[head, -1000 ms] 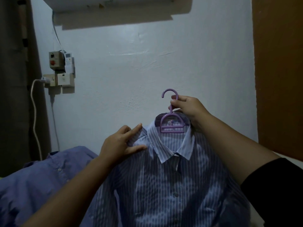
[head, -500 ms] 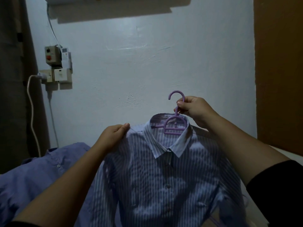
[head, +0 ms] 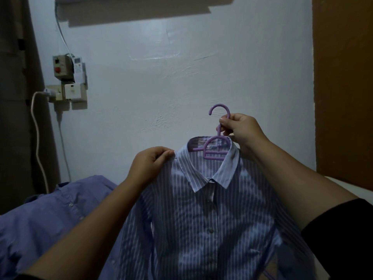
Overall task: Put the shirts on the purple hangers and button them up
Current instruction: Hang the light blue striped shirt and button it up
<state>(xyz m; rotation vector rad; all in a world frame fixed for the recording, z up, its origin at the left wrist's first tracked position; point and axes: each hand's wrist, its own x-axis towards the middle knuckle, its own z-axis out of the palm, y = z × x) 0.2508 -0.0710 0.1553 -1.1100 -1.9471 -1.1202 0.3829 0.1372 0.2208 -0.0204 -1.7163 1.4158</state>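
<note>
A blue shirt with white stripes (head: 210,215) hangs in front of me on a purple hanger (head: 217,148), its front buttoned down the middle. My right hand (head: 240,130) grips the hanger's neck just under the hook and holds the whole thing up. My left hand (head: 150,164) pinches the shirt's left shoulder beside the collar. The hanger's arms are hidden inside the shirt.
A plain blue shirt (head: 46,215) lies crumpled on the surface at the lower left. On the white wall at the left are a switch box (head: 60,66) and a socket with a white cable (head: 37,138). A brown panel (head: 343,87) fills the right side.
My left hand went from lying flat on the shirt's shoulder to pinching the fabric there. The hanger and shirt shifted slightly to the right.
</note>
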